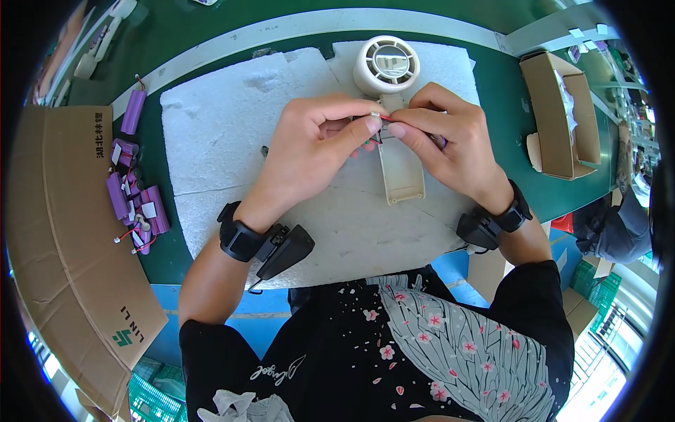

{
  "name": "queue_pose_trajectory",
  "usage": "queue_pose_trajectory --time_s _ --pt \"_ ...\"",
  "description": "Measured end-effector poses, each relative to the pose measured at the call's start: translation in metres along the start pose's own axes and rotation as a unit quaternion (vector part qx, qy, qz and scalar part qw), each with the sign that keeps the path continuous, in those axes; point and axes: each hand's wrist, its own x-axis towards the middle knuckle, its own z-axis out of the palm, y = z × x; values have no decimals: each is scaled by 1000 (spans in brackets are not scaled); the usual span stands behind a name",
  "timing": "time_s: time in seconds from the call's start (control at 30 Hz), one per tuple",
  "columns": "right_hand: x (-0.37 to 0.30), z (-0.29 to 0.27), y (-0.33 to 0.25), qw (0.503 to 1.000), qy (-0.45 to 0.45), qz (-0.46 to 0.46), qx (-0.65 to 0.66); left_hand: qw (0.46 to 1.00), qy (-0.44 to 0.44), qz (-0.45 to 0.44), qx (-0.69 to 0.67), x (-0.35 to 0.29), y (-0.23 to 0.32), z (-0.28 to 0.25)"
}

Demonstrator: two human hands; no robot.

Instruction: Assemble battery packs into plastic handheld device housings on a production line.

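Observation:
Over an opened handheld fan, my two hands meet fingertip to fingertip. The fan's round cream head (363, 73) lies at the far side, and its hollow handle shell (403, 179) points toward me. Between thumb and forefinger, my left hand (309, 144) pinches a small white plug connector (375, 114). My right hand (450, 137) is closed on a short red wire (385, 118) running to that connector. Something purple shows partly behind my right fingers, mostly hidden. Dark wires and a bit of green show just below my left fingertips.
A white foam sheet (225, 155) lies under the work on the green table (492, 77). Several purple battery packs (133, 112) with wired plugs lie to the left, beside a large cardboard sheet (63, 232). An open cardboard box (555, 126) stands at the right.

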Motion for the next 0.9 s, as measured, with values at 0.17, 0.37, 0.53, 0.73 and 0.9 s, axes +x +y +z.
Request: queue_pose_trajectory --time_s 0.17,0.37,0.53,0.73,0.9 --pt "1 -1 1 996 -14 58 64 998 -8 42 39 0 -1 -3" --pt "-2 0 0 993 -27 82 85 997 -40 24 59 1 -1 -6" --pt "-3 0 0 996 -16 54 71 997 -78 -27 6 1 4 -10" --pt "-4 2 -1 998 -5 32 54 998 -43 -8 34 1 1 -5" --pt "-4 3 -1 999 7 18 43 999 -2 1 49 1 -3 1"
